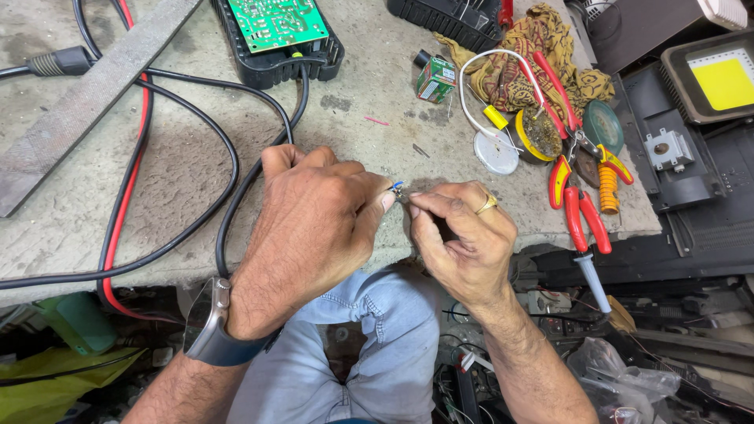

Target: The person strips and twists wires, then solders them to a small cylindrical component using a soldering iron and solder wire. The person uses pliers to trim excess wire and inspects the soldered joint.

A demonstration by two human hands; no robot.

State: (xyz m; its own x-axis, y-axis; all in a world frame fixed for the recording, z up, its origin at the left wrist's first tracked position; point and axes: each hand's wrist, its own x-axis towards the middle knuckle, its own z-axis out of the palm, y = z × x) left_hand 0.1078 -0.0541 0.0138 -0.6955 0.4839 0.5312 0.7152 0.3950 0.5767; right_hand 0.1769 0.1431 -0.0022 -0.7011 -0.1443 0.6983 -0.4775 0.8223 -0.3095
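My left hand [318, 224] and my right hand [459, 235] meet at the front edge of a rough concrete bench [188, 165]. Both pinch the ends of thin wires [398, 188], blue and bare, between thumb and fingertips. A black cable [236, 204] runs under my left hand toward a black case holding a green circuit board [276, 22]. I wear a watch on the left wrist and a ring on the right hand.
Black and red cables [129, 165] loop over the left of the bench. To the right lie red-handled pliers [580, 216], a soldering iron [593, 283], a solder-paste tin [538, 135], a white lid [495, 152], a small green box [436, 78] and a patterned cloth [542, 47]. Clutter fills the floor below.
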